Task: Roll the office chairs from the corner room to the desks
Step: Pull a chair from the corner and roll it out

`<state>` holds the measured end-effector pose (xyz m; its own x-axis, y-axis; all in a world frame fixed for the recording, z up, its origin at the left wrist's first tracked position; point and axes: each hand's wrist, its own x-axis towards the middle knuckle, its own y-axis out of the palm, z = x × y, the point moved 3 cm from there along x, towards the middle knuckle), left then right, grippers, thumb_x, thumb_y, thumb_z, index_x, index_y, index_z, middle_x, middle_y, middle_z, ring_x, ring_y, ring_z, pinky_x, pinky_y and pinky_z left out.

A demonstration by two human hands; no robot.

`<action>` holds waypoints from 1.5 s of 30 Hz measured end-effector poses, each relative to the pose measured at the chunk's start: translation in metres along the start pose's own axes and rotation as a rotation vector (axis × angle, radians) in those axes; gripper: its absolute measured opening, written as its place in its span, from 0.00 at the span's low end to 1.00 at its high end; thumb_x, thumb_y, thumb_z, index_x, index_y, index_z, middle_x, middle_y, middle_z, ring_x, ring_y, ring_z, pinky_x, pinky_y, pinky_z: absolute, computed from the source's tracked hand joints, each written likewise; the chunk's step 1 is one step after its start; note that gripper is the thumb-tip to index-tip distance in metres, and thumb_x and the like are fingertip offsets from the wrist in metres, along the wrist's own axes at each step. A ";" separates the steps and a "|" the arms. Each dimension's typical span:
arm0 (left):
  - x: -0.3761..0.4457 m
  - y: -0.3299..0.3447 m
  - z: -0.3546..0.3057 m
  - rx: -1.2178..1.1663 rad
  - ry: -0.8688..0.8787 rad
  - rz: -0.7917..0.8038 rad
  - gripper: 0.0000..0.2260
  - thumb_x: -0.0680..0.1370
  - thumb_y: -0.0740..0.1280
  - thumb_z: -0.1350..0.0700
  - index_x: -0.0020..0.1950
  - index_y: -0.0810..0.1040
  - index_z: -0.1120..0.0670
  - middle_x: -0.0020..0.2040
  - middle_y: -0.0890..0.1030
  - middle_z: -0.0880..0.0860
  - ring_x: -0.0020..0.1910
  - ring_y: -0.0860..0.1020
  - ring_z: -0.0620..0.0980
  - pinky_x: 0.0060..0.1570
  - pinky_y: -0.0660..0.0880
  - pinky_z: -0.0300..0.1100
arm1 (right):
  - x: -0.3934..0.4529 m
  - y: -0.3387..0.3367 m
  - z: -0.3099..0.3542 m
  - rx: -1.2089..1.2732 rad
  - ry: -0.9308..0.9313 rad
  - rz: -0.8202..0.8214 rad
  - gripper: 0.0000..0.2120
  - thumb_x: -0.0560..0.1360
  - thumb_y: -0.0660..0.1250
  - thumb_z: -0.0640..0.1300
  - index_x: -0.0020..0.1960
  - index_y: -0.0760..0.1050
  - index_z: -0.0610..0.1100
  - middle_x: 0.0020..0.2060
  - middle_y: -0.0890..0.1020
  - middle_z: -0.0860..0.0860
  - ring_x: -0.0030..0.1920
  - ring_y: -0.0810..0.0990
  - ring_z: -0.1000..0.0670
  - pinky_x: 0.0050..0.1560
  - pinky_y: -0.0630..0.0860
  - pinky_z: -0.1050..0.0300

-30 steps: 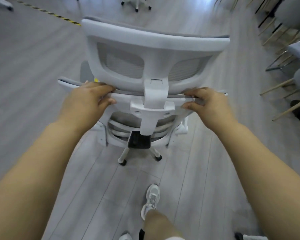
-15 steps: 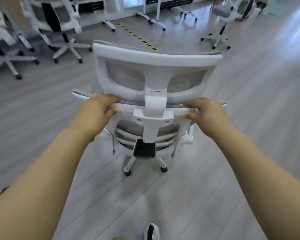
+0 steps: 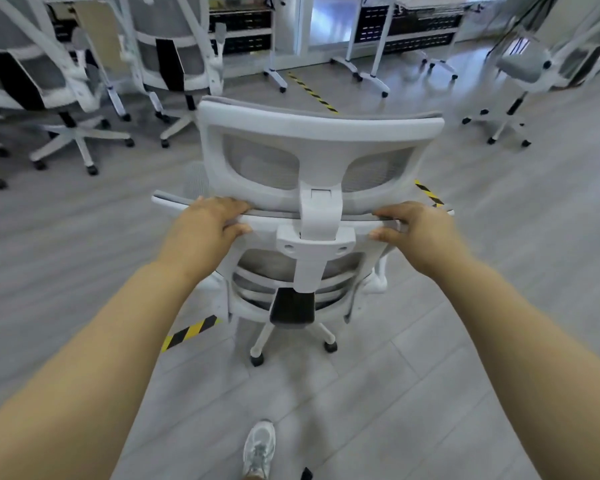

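An office: wheeled mesh chairs (image 3: 59,95), white desk legs (image 3: 371,46), hazard-taped (image 3: 312,93) grey floor (image 3: 499,237).

1. Lighting: bright, even, cool indoor light.
2. Glare: pale sheen on grey floor (image 3: 499,237), far centre.
3. Blur: motion smear at left and right edges.
4. Distortion: wide-angle bowing at borders.

Person, head-camera view. Both forearms bare, no sleeves in view; left hand (image 3: 205,233) and right hand (image 3: 418,237) without gloves, rings or watch. One foot in a light grey-white laced sneaker (image 3: 258,448), mesh upper, pale sole.
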<state>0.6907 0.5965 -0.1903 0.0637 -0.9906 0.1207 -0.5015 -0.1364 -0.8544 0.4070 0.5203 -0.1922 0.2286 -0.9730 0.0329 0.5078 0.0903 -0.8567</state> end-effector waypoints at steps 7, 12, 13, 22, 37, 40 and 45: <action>0.103 -0.018 0.046 -0.006 -0.014 0.000 0.16 0.78 0.65 0.57 0.65 0.75 0.54 0.65 0.76 0.54 0.65 0.70 0.54 0.71 0.60 0.50 | 0.110 0.016 0.027 -0.025 -0.052 0.036 0.17 0.74 0.68 0.51 0.62 0.77 0.50 0.60 0.78 0.53 0.61 0.74 0.48 0.60 0.70 0.53; 0.175 -0.025 0.070 -0.012 -0.032 -0.003 0.15 0.78 0.64 0.58 0.65 0.75 0.53 0.64 0.77 0.54 0.64 0.70 0.54 0.71 0.59 0.52 | 0.186 0.023 0.041 -0.026 -0.081 0.046 0.17 0.76 0.66 0.49 0.64 0.75 0.49 0.64 0.76 0.52 0.63 0.72 0.49 0.69 0.63 0.50; 0.189 -0.025 0.075 -0.011 -0.030 -0.009 0.15 0.78 0.64 0.58 0.64 0.76 0.53 0.63 0.77 0.53 0.64 0.70 0.54 0.71 0.59 0.53 | 0.201 0.024 0.042 -0.034 -0.082 0.044 0.17 0.76 0.66 0.49 0.65 0.75 0.49 0.65 0.76 0.52 0.64 0.72 0.49 0.70 0.62 0.47; 0.328 -0.020 0.115 -0.012 -0.103 -0.037 0.16 0.77 0.65 0.57 0.65 0.75 0.53 0.65 0.76 0.52 0.64 0.72 0.54 0.66 0.63 0.42 | 0.359 0.040 0.037 0.020 -0.167 0.033 0.17 0.76 0.66 0.50 0.64 0.76 0.50 0.61 0.78 0.51 0.63 0.73 0.48 0.72 0.58 0.42; 0.562 -0.011 0.155 0.008 -0.160 -0.086 0.16 0.77 0.66 0.59 0.65 0.75 0.50 0.65 0.76 0.52 0.63 0.71 0.54 0.64 0.64 0.44 | 0.615 0.036 0.035 0.049 -0.160 0.067 0.16 0.75 0.67 0.47 0.63 0.77 0.50 0.62 0.78 0.49 0.63 0.72 0.46 0.73 0.58 0.45; 0.610 -0.009 0.163 -0.007 -0.127 -0.111 0.16 0.77 0.66 0.59 0.65 0.75 0.50 0.64 0.76 0.52 0.62 0.72 0.54 0.63 0.64 0.43 | 0.666 0.037 0.032 0.087 -0.146 0.074 0.15 0.75 0.68 0.47 0.62 0.77 0.50 0.62 0.78 0.50 0.64 0.73 0.47 0.72 0.60 0.45; 0.702 -0.003 0.190 0.017 -0.091 -0.110 0.14 0.77 0.66 0.58 0.63 0.77 0.51 0.60 0.79 0.53 0.60 0.74 0.56 0.61 0.58 0.38 | 0.756 0.040 0.027 0.110 -0.121 0.067 0.15 0.74 0.68 0.47 0.61 0.78 0.50 0.60 0.79 0.51 0.63 0.73 0.48 0.72 0.60 0.46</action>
<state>0.9009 -0.0992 -0.1987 0.1960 -0.9660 0.1687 -0.4724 -0.2438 -0.8470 0.6229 -0.2060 -0.1877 0.3599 -0.9319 0.0455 0.5743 0.1828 -0.7979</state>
